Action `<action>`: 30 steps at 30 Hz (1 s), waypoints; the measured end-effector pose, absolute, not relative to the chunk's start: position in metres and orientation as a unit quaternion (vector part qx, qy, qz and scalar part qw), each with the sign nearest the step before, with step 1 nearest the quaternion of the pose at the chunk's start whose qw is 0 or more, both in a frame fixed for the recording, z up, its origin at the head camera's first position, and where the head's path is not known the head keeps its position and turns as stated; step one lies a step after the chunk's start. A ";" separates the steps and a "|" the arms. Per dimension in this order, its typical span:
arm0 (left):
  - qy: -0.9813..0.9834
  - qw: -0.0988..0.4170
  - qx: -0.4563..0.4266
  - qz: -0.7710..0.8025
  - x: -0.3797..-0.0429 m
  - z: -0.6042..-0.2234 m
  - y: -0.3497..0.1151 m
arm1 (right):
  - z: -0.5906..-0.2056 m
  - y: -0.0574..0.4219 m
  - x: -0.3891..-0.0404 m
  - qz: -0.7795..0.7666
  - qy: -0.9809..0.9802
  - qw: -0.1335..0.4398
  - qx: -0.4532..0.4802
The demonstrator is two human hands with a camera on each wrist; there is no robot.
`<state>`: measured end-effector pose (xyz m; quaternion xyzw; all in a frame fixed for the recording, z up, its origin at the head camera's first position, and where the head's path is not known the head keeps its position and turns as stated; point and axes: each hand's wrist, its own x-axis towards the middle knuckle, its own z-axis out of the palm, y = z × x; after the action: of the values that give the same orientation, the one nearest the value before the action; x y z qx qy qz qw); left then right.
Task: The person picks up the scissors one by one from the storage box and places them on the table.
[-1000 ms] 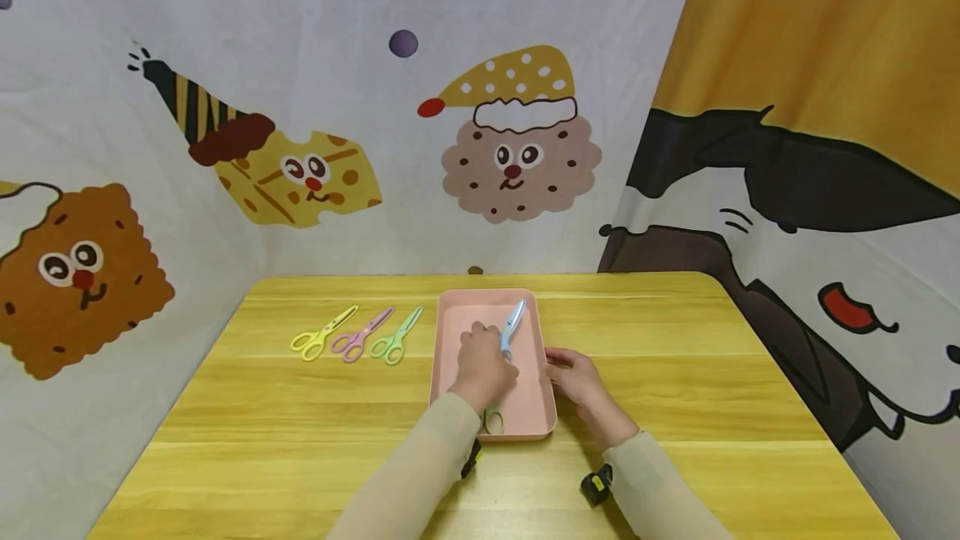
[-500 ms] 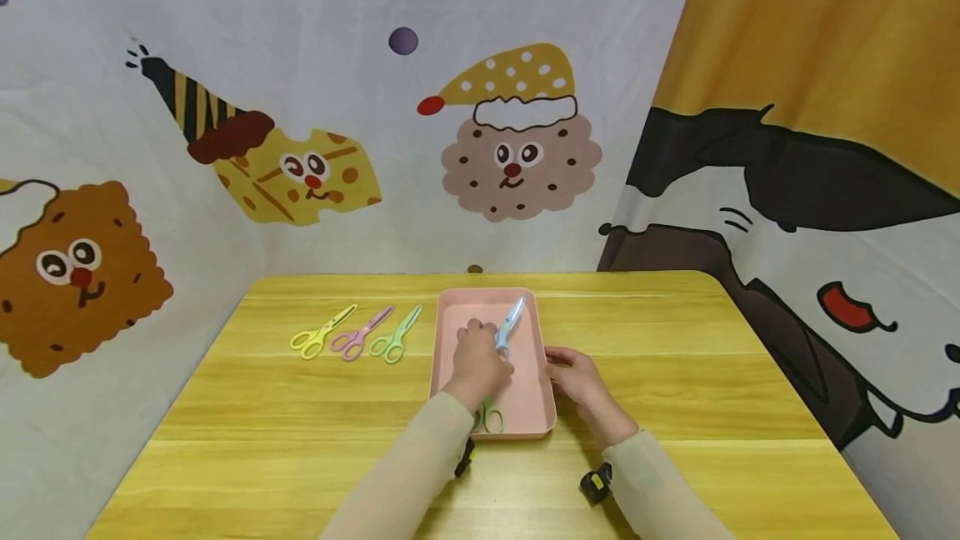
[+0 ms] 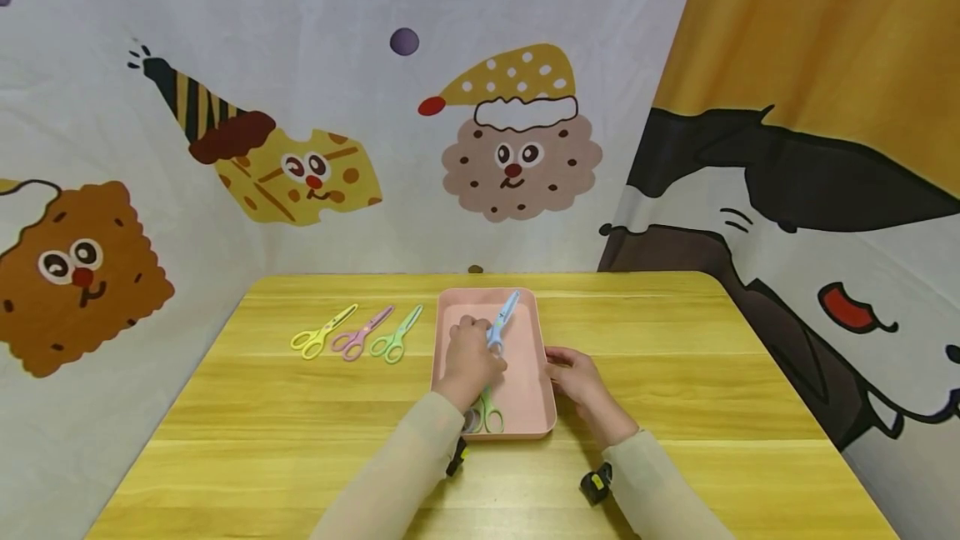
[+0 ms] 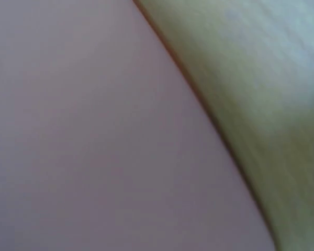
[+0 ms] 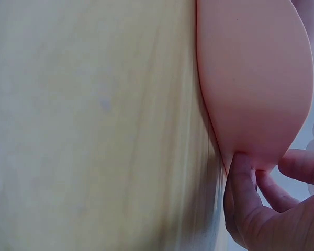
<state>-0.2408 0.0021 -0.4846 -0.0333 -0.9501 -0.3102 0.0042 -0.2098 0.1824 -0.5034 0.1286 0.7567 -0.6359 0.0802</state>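
Note:
A pink tray [image 3: 528, 402] stands on the table. Over its inside, my left hand [image 3: 471, 363] pinches blue scissors [image 3: 503, 323] near the handles, blades pointing away to the far rim. Green-handled scissors [image 3: 492, 417] lie at the near end of the tray, partly covered by my left hand and sleeve, with a greyish handle loop [image 3: 472, 421] beside them. On the right, my right hand [image 3: 579, 377] touches the tray's outer side; in the right wrist view its fingertips [image 5: 242, 159] rest against the wall and the thumb is at the rim. The left wrist view shows no hand.
To the left of the tray, yellow scissors [image 3: 315, 342], pink scissors [image 3: 356, 342] and light green scissors [image 3: 393, 346] lie in a slanted row on the wooden table [image 3: 300, 440]. A printed curtain [image 3: 330, 23] hangs behind the table's far edge.
My left hand has drawn slightly left, bringing the blue scissors with it. More of the green handles and the greyish loop now shows. The right hand and the tray stay in place.

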 end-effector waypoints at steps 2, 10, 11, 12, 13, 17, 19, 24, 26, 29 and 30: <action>-0.952 0.007 -0.035 -0.305 -0.240 -0.485 0.001 | -0.503 0.182 -0.209 -0.636 0.756 0.081 0.129; -0.953 0.013 -0.045 -0.298 -0.240 -0.482 -0.002 | -0.504 0.183 -0.208 -0.638 0.755 0.081 0.128; -0.955 0.014 -0.047 -0.294 -0.240 -0.482 -0.002 | -0.504 0.183 -0.208 -0.638 0.755 0.081 0.127; -0.956 0.015 -0.049 -0.289 -0.240 -0.482 -0.003 | -0.504 0.183 -0.207 -0.639 0.754 0.081 0.126; -0.957 0.018 -0.052 -0.284 -0.240 -0.482 -0.004 | -0.504 0.183 -0.207 -0.640 0.754 0.081 0.125; -0.960 0.026 -0.062 -0.272 -0.239 -0.481 -0.007 | -0.504 0.183 -0.207 -0.638 0.755 0.080 0.127; -0.960 0.032 -0.067 -0.270 -0.238 -0.480 -0.008 | -0.504 0.183 -0.207 -0.638 0.755 0.078 0.126; -0.961 0.047 -0.074 -0.261 -0.239 -0.477 -0.010 | -0.505 0.183 -0.209 -0.640 0.755 0.075 0.126; -0.962 0.052 -0.073 -0.256 -0.239 -0.476 -0.011 | -0.506 0.183 -0.209 -0.639 0.755 0.076 0.128; -0.963 0.053 -0.074 -0.255 -0.240 -0.475 -0.012 | -0.506 0.184 -0.210 -0.636 0.757 0.076 0.127; -0.963 0.053 -0.075 -0.255 -0.240 -0.475 -0.012 | -0.506 0.184 -0.211 -0.635 0.758 0.076 0.126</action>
<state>-0.2399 -0.0125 -0.4750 -0.0753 -0.9625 -0.2551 0.0529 -0.2105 0.1837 -0.5057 0.1265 0.7583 -0.6351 0.0757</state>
